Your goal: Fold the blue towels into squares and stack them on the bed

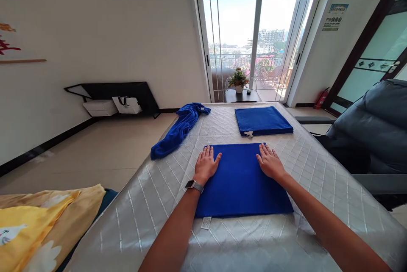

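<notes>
Both your palms press flat on the folded blue cloth.
Your left hand [207, 163] lies on the far left part of the blue cloth [240, 187] and your right hand [270, 162] on its far right part, both fully open, fingers extended, gripping nothing; spaced this way, they probably spread pressure across the fabric so that it lies smooth. The cloth rests squarely before you on the quilted mattress [152, 217], likely because that broad surface supports it evenly, its white tag [206, 223] poking out at the near edge. Beyond your right hand sits a neat blue stack [263, 120], apart from the cloth, while a crumpled blue cloth [181, 130] lies along the mattress's left edge, seemingly out of your way.
</notes>
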`<state>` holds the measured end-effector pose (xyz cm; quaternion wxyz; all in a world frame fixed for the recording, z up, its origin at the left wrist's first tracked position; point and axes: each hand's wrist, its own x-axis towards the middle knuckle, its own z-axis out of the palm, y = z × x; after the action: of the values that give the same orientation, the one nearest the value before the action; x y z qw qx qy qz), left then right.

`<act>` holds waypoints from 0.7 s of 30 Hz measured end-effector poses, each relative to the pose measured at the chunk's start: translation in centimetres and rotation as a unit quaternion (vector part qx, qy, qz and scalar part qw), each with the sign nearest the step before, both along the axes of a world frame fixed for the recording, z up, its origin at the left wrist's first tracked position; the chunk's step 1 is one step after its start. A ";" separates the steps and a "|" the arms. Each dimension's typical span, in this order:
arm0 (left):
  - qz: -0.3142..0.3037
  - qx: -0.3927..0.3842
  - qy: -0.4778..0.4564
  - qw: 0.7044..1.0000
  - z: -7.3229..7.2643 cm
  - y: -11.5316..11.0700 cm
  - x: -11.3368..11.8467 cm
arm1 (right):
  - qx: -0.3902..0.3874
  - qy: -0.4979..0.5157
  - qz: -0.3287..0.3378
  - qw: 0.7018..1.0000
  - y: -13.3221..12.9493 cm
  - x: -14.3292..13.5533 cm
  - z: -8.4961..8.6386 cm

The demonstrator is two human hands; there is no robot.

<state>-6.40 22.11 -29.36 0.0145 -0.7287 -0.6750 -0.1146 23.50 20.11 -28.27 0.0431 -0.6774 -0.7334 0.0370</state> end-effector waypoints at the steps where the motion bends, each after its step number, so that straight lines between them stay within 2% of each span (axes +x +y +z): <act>1: 0.001 0.000 0.003 1.000 0.0 0.0 0.0 | 0.002 0.003 0.006 1.000 -0.7 -0.1 -0.1; 5: 0.001 0.004 0.002 1.000 -0.1 0.1 0.0 | -0.023 0.025 -0.003 0.999 -2.5 -0.3 -0.7; 13: -0.001 0.004 0.006 1.000 -0.5 0.4 -0.2 | -0.047 0.047 -0.001 0.998 -2.5 0.4 -0.8; 16: -0.001 -0.008 0.010 1.000 0.0 0.4 -0.4 | -0.040 0.043 -0.001 0.998 -2.6 0.4 -0.9; 18: -0.004 0.011 0.017 1.000 0.7 0.3 -0.2 | -0.038 0.046 -0.003 0.998 -2.7 0.3 -0.8; 21: -0.022 0.060 0.015 0.998 1.8 -0.3 1.7 | -0.041 0.061 -0.003 0.997 -2.7 0.2 -0.7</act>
<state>-4.69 21.81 -27.52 0.0658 -0.7426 -0.6507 -0.1441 23.71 17.45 -29.00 0.0598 -0.6776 -0.7249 0.1084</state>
